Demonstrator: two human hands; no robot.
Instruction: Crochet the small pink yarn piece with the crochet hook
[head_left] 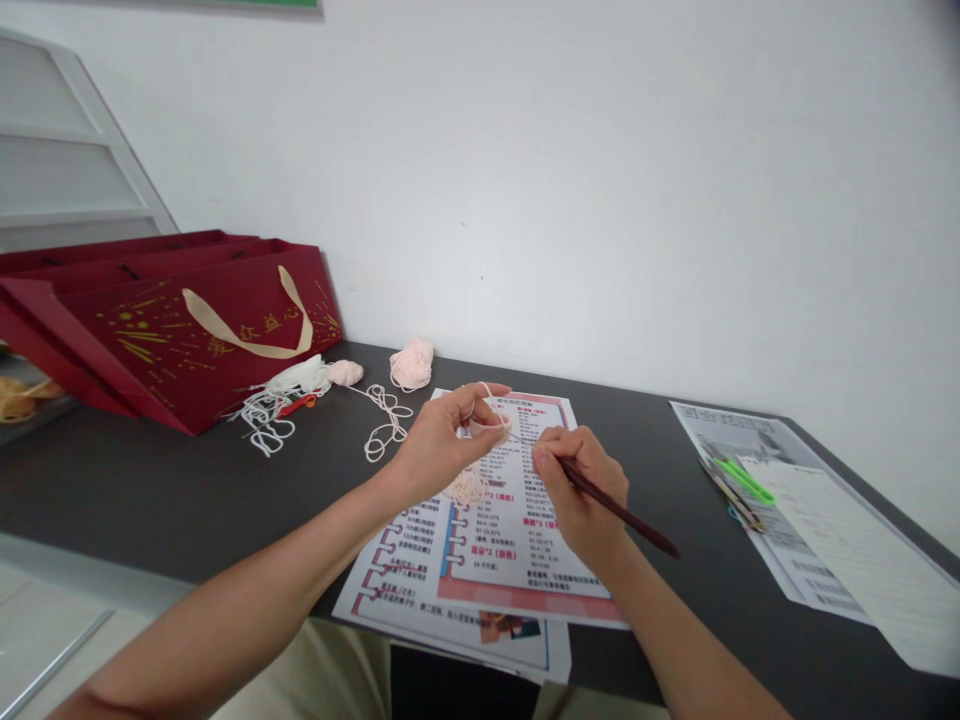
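Observation:
My left hand [444, 435] pinches a small pale pink crochet piece [487, 427], with a strand of yarn looped over the raised index finger. In my right hand [583, 485] is a crochet hook [619, 510], its dark handle slanting down to the right and its thin tip pointing at the piece. Whether the tip is inside a stitch I cannot tell. Below my left hand a pale pink yarn bundle [466, 486] rests on printed pattern sheets [517, 575]. Farther back sits a pink yarn ball [412, 364], and loose yarn [385, 425] curls across the table.
A large red paper bag [150, 340] stands at the left by the wall. Before it lie white yarn [296, 378], a small pink ball [345, 373] and an orange-red tool [298, 405]. Green-handled scissors [745, 481] lie on papers [840, 560] at the right of the dark table [322, 510].

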